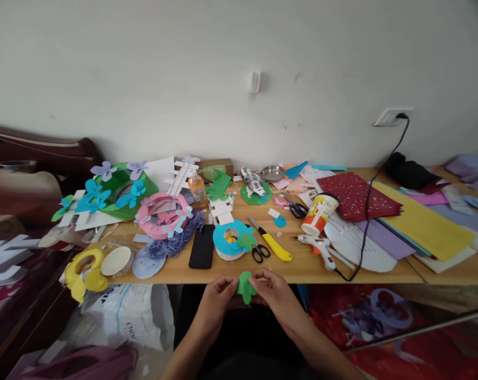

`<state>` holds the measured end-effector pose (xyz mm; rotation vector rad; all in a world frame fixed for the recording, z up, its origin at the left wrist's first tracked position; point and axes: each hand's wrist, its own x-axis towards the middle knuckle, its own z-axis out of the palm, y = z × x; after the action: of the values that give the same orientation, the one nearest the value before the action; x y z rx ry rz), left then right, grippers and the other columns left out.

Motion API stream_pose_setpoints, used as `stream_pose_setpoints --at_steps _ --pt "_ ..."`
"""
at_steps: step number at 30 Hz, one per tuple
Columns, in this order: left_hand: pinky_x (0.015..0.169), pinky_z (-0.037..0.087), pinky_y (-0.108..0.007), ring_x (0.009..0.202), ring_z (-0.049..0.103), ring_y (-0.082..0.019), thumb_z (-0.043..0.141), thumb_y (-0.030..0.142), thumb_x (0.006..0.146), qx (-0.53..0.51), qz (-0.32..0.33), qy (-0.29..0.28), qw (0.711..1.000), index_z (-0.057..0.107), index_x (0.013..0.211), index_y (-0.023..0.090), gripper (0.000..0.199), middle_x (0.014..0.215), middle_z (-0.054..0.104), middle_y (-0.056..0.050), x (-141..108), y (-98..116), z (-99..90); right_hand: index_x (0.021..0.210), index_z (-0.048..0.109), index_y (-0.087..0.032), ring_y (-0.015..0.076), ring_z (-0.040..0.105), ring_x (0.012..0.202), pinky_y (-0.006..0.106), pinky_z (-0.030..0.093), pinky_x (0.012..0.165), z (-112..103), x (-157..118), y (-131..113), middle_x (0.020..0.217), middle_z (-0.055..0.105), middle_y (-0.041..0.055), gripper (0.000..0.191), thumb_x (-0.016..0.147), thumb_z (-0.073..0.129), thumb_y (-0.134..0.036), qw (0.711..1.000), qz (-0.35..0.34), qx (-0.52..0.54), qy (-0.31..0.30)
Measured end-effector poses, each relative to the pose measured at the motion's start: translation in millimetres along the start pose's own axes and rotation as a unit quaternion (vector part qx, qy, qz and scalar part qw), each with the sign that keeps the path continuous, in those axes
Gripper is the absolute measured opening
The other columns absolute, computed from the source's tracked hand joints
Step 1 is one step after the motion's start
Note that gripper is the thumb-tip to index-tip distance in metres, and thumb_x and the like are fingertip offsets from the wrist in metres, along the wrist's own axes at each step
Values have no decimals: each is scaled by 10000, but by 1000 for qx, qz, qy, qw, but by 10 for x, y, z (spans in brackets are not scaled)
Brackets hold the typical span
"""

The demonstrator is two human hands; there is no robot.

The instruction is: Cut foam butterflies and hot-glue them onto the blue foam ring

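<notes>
Between my two hands, just in front of the table's near edge, is a green felt cutout [245, 288] with rounded lobes. My left hand [218, 295] pinches its left side between thumb and finger. On the right side, my right hand [271, 295] grips it the same way. Beyond them on the table lies a blue ring [222, 238] with a green flower [247, 240] on its right edge. Small black scissors [260, 253] and a yellow utility knife [276, 246] rest close by. A black phone [202, 247] lies left of the ring.
A hot glue gun [317, 248] with a lit red light sits right, its black cord [365, 227] running to the wall socket [393, 116]. A tilted paper cup [320, 214], a drink bottle [197, 189], felt sheets [424, 221], and a pink ring [143, 214] crowd the table.
</notes>
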<state>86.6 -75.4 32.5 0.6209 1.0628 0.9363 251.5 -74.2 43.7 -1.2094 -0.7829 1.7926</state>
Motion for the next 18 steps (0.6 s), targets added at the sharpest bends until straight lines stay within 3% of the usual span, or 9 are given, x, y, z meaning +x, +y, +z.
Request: stream_pose_setpoints --at_steps 8,15,18 --pt "636 529 -235 631 644 -135 808 451 704 111 67 52 990 706 765 146 327 692 699 -6 106 -23 -238 918 614 -196 241 707 822 369 556 765 -44 8 29 789 725 38 491 688 752 -607 997 4 -76 -5" --pt "649 561 -254 650 648 -139 801 498 684 90 79 93 988 641 767 156 387 687 678 6 105 28 -311 921 613 -200 266 698 877 395 528 807 -207 81 43 880 737 94 524 724 685 -681 989 -66 -126 50" --pt "627 571 -269 639 645 -142 781 539 691 80 77 99 989 588 770 171 423 668 660 18 126 -15 -341 935 641 -203 266 687 885 404 522 821 -281 94 86 906 731 93 518 745 661 -685 985 -63 -155 39"
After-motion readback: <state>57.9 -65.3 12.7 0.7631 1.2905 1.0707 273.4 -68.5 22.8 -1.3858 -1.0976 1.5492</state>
